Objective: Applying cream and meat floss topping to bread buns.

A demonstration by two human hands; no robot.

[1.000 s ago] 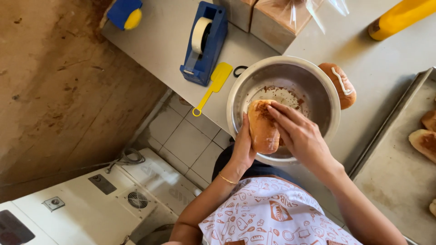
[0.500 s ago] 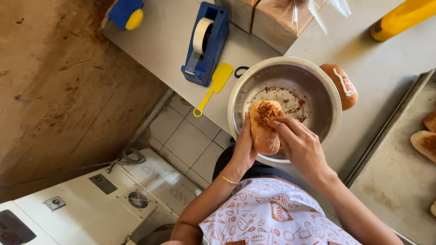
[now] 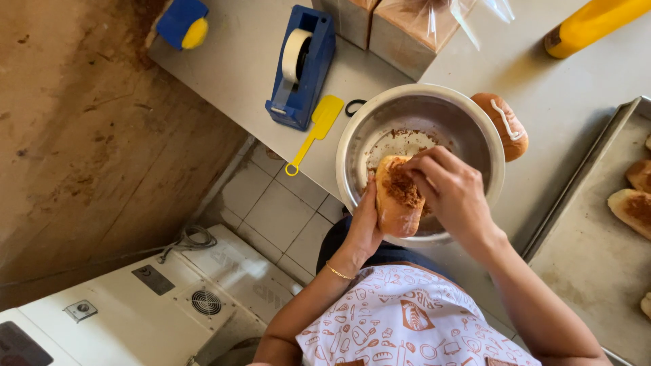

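Over the steel bowl point(image 3: 475, 135), my left hand point(image 3: 363, 227) now cradles the bun point(image 3: 393, 207) lower (tilted), right hand's point(image 3: 454, 193) fingertips pinching brown filling point(image 3: 405, 190) onto it.

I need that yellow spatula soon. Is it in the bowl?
No, the spatula lies on the table beside the tape dispenser, outside the bowl.
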